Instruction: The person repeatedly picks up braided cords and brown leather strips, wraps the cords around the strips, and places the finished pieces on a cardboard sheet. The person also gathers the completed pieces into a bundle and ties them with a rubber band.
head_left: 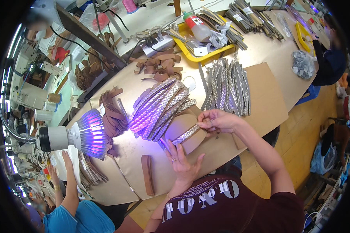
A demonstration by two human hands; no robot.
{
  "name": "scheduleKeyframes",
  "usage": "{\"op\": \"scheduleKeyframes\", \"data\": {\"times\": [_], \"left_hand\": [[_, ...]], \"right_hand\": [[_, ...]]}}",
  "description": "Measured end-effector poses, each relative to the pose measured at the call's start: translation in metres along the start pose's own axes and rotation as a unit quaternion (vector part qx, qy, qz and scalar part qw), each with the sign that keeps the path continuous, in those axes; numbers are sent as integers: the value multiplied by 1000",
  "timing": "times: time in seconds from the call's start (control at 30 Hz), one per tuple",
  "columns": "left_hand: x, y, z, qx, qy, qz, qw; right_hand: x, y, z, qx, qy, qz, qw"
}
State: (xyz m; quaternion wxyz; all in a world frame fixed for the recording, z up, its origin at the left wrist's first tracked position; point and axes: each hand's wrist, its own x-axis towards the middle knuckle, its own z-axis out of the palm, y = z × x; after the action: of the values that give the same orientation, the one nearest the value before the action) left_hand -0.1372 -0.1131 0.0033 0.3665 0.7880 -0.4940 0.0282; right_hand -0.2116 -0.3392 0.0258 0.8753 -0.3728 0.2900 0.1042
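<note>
A silver braided strap (186, 134) lies across a tan, rounded flat piece (194, 144) on the table. My right hand (214, 120) pinches the strap's far right end between thumb and fingers. At the strap's other end my left hand (179, 160) is stretched out, fingertips touching it and thumb apart. Just beyond both hands is a large bundle of silver and brown braided straps (159, 108), lit purple. To its right, more grey and silver braided strips (226, 87) lie side by side.
A lamp with a ribbed head (90, 134) juts in from the left, near brown strap bundles (113, 116). One brown strip (147, 174) lies at the near edge. A yellow tray (200, 58) holds a bottle (198, 29). Cardboard (266, 89) lies right. Co-workers sit left and far right.
</note>
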Motion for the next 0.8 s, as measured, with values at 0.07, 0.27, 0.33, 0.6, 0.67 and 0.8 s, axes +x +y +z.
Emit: {"op": "scheduleKeyframes", "data": {"times": [0.07,0.27,0.33,0.6,0.67,0.8], "left_hand": [[0,0,-3,2,-12,-7,1000],[-2,10,-33,61,22,-3,998],[3,14,-37,54,-1,26,998],[30,25,-29,66,-85,3,994],[31,26,-29,93,-81,14,992],[30,26,-29,155,-92,33,983]], "right_hand": [[-4,0,4,-21,15,-40,999],[-21,5,39,-184,112,-147,965],[-25,5,50,-232,142,-165,948],[-24,-12,59,-265,146,-140,943],[-26,-15,62,-275,159,-116,941],[-35,-26,71,-417,213,-153,870]]}}
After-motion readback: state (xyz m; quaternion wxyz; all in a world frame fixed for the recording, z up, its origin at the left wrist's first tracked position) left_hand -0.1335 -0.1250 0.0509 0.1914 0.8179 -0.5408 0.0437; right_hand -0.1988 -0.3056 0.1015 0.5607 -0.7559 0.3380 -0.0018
